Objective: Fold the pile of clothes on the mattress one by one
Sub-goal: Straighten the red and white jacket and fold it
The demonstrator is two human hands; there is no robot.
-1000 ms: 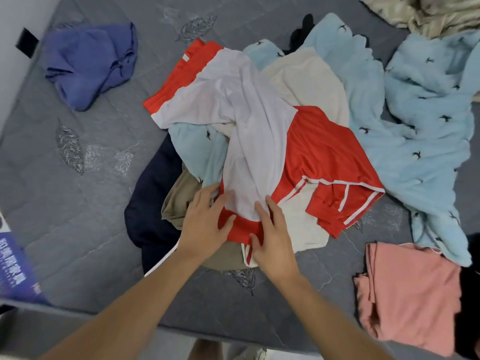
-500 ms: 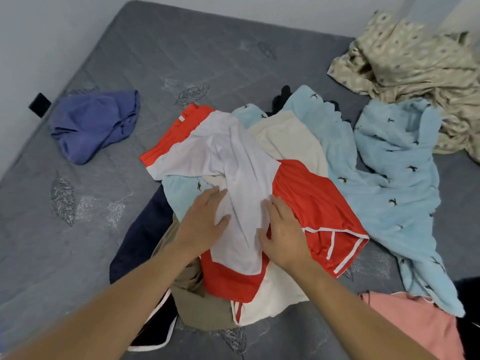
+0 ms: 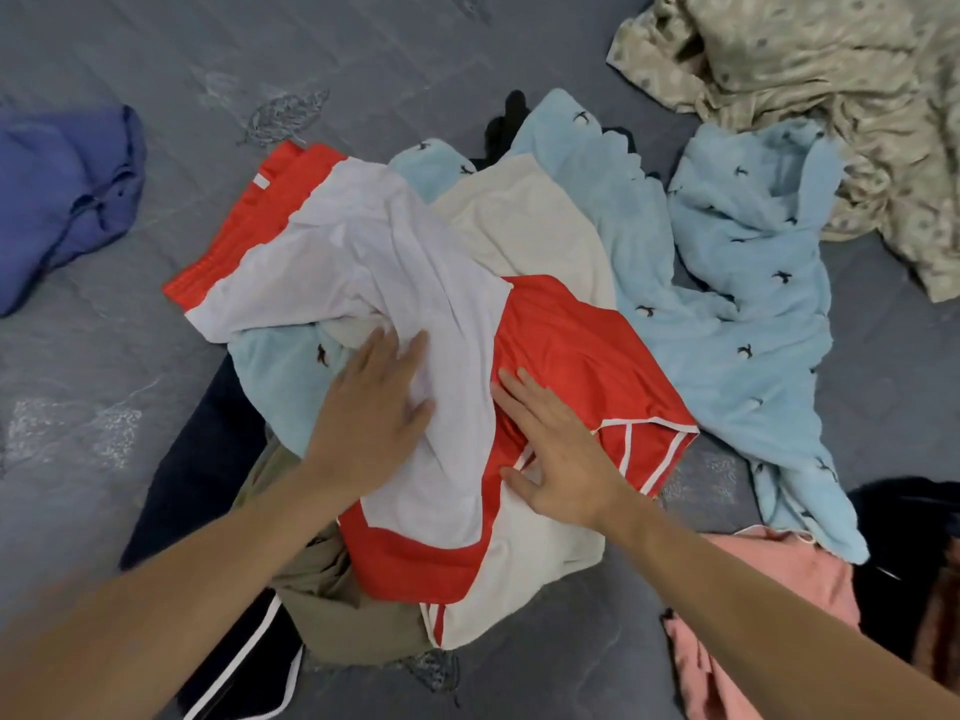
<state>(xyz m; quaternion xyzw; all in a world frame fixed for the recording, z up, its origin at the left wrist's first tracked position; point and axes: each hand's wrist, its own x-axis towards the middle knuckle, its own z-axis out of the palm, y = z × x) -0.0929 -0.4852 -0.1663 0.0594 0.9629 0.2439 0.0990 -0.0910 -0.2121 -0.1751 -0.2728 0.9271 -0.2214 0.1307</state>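
Your left hand (image 3: 376, 402) lies flat, fingers straight and spread, on the white part of the red and white shirt (image 3: 415, 314) that tops the pile of clothes (image 3: 519, 241) in the middle of the grey mattress (image 3: 156, 54). Your right hand (image 3: 558, 449) lies flat just beside it, fingers straight, on the red part of the same shirt near its white-striped hem; neither hand grips anything. Under the shirt you have a cream garment (image 3: 530, 226), a light blue garment with small dark birds (image 3: 737, 304) that spreads out to your right, an olive garment (image 3: 353, 615) at the near edge, and a dark navy garment with a white stripe (image 3: 228, 662) to the near left. Well apart from the pile, a blue garment (image 3: 62, 200) lies crumpled at the far left, and a beige patterned cloth (image 3: 810, 80) lies at the far right, touching the light blue one. A pink garment (image 3: 769, 631) sits at the near right, partly behind your right forearm, with something dark just beside it at the frame edge
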